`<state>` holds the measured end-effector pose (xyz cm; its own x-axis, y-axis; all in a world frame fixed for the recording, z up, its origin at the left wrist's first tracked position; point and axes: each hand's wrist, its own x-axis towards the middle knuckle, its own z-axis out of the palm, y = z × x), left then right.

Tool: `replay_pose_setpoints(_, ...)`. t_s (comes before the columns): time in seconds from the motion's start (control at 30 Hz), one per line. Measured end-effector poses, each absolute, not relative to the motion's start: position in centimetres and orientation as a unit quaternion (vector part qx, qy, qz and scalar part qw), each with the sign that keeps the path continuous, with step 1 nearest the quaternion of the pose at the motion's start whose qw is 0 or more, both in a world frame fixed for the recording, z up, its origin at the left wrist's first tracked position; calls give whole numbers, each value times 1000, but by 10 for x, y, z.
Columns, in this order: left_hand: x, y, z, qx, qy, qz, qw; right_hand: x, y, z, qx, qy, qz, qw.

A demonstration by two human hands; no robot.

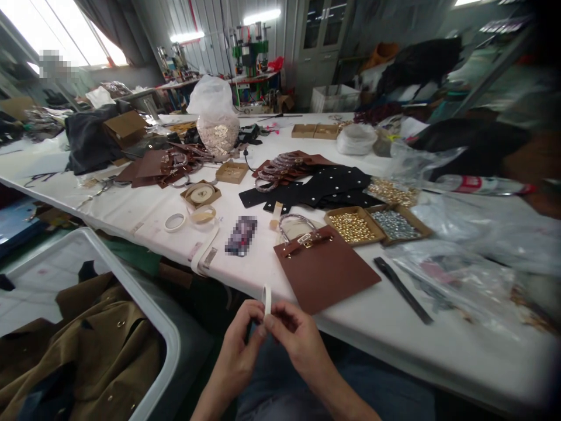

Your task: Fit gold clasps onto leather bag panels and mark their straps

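In front of the table's edge, my left hand [242,336] is closed on a narrow roll of white tape [267,299], which stands upright between my hands. My right hand [298,333] pinches at the lower edge of the same roll, thumb close to the left thumb. Whether a loose end of tape is between the fingertips is too small to tell. Just beyond them lies a brown handbag panel [326,272] with a clasp and a braided handle. A wider white tape roll [175,222] lies flat farther left, beside a box [200,194] holding a coiled cream strip.
Boxes of gold studs [354,227] and silver studs [394,224] sit right of the bag panel, near a black flat bar [403,290]. Black strips [333,186] and stacked brown panels [153,166] lie beyond. A grey bin [170,333] with brown pieces stands at left.
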<state>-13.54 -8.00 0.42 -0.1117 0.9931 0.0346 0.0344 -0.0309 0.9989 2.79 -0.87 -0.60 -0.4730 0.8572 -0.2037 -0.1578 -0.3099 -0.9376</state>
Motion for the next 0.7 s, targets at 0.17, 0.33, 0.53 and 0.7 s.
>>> replay_pose_setpoints(0.17,-138,-78,11,437,535,507,515,33,-10,1,-390,-559,641,352)
replay_pose_setpoints(0.33,-128,-70,11,461,585,470,474,28,-19,-3,-366,-631,573,373)
replay_pose_setpoints(0.53,-128,-68,21,471,610,457,443,55,-1,15,-325,-716,521,334)
replay_pose_setpoints(0.7,-135,-72,30,552,616,378,416,79,34,43,-301,-798,384,354)
